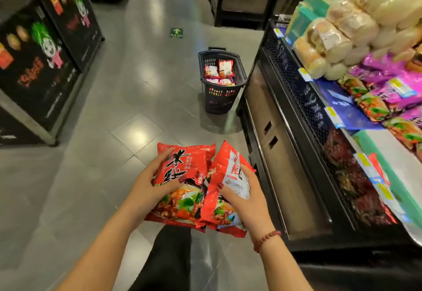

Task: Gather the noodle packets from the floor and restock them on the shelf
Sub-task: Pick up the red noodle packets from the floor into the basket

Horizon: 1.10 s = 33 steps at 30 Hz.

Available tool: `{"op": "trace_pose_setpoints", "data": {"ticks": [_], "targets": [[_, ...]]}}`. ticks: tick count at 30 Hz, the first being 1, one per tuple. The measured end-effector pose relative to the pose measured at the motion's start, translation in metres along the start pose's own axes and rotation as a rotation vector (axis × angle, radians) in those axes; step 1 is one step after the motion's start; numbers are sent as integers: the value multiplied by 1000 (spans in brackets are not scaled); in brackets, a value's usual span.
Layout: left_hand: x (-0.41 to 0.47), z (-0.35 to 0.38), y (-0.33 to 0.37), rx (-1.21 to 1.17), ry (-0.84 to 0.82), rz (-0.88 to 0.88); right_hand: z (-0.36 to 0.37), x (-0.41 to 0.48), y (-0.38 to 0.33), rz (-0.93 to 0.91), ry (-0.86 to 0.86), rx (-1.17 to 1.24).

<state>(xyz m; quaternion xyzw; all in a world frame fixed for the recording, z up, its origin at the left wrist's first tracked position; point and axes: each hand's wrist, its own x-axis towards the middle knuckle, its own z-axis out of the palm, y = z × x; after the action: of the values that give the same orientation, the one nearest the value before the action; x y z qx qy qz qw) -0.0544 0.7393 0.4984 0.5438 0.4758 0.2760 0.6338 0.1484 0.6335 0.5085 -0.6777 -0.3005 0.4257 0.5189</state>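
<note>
1. AISLE, MID-RESTOCK: My left hand (149, 184) grips a red noodle packet (182, 172) by its left edge. The thumb is pressed on the printed front and one finger lies along the upper corner. My other fingers are hidden behind the wrapper.
2. My right hand (247, 199), with a beaded bracelet (267, 239) at the wrist, clasps a second red packet (222, 165). It is tilted and touches the first along their inner edges. The thumb is on its face and the fingers are curled over the right side.
3. I hold both packets above the floor (102, 176), over my dark-trousered leg (169, 256). I cannot tell whether further packets sit behind them.
4. Well ahead of both hands, a black basket (219, 99) stands on the floor holding more packets. Only the top layer shows above its rim.
5. Right of my right hand runs the shelf (294, 99), stacked with purple packets (392, 92) and pale bagged goods. The frame cuts off its far side, and the price labels (332, 113) are too blurred to read.
6. Far left of my left hand, a black display cabinet (41, 62) is partly cut off.
</note>
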Motion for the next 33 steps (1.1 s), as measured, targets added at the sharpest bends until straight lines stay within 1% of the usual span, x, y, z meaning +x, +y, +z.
{"op": "trace_pose_setpoints", "data": {"ticks": [4,9,15,20,27,30,33], "targets": [[94,-25,32,29,-7,22,24,91,-35,9,0,-50],[200,-51,82,79,-43,45,48,184,-76,12,6,-73],[304,-62,106,50,-36,-18,64,292,-100,45,-4,-81],[405,-57,121,36,36,-7,65,405,-115,86,-65,-91],[565,-39,169,63,52,24,51,573,-151,83,-61,-112],[618,-33,185,61,44,-6,42,631,-170,77,-91,-161],[668,-26,200,73,28,-31,36,683,-184,106,-79,-189]]}}
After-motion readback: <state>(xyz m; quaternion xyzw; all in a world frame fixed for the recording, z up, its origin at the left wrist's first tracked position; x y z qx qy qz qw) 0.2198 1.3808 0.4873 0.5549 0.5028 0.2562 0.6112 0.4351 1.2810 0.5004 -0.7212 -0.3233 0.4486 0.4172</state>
